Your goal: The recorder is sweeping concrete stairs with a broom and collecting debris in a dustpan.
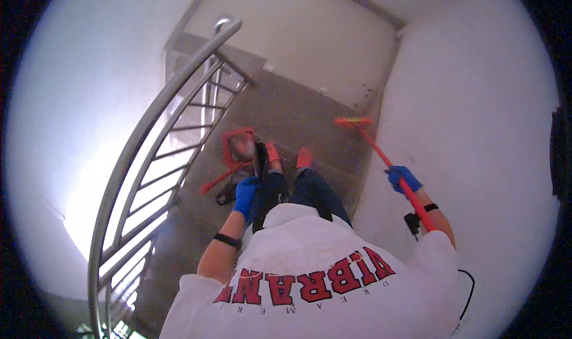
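Observation:
My right hand (pixel 404 179), in a blue glove, is wrapped round the red pole of a broom-like cleaning tool (pixel 384 154). The pole slants from beside my right forearm down to a red head (pixel 353 122) with a yellowish strip, low by the right wall. My left hand (pixel 245 195), also blue-gloved, is closed beside my left leg, at a black item (pixel 261 160) whose kind I cannot tell. Just beyond it is a red-rimmed object (pixel 240 147) with a blurred pale middle. A short red bar (pixel 219 180) sticks out near it.
A metal stair railing (pixel 158 109) curves along my left, with bright light behind its bars. A white wall (pixel 465 118) rises on my right, and a pale surface (pixel 286 29) lies ahead. My red shoes (pixel 304 158) stand on the grey floor (pixel 292 109).

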A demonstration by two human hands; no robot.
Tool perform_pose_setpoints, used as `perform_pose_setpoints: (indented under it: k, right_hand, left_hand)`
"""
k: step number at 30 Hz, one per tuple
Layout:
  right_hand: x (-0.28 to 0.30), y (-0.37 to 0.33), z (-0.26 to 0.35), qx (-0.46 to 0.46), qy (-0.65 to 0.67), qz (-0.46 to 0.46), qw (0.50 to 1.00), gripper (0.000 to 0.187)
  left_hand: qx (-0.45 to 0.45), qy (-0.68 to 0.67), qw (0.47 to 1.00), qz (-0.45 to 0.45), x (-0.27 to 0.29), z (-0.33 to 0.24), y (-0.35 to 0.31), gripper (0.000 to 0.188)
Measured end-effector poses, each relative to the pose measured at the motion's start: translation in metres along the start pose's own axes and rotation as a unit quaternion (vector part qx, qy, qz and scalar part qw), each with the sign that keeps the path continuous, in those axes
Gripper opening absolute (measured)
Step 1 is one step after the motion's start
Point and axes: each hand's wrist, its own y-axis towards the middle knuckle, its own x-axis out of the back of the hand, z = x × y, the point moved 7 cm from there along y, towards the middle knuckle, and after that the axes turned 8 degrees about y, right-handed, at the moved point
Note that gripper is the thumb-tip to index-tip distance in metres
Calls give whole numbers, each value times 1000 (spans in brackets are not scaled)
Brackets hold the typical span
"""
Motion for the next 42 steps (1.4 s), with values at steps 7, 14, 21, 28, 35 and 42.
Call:
perform_pose_setpoints:
  k: [7,14,21,28,35,42]
  right_hand:
    - [3,120,-37,100,27,115,988,26]
    - [-36,121,-20,292,-19,-4,956,29]
    - [-133,175,-48,298,363,180,864,22]
    - [-172,68,-20,549,303,145,765,20]
    - [-136,73,83,679,253,29,689,17]
    - [-168,83,12,413,476,264,731,17]
  left_hand:
    - [-134,-18,980,149,-46,-158,-25,30]
    - [-203,75,951,219,-94,-239,-36,43]
    - [-493,287,808,145,-108,-373,-100,50]
    - [-454,132,842,259,-38,-419,-41,8]
    - [-534,169,816,146,31,-558,25,14]
    - [-563,158,795,162,42,-632,71,16]
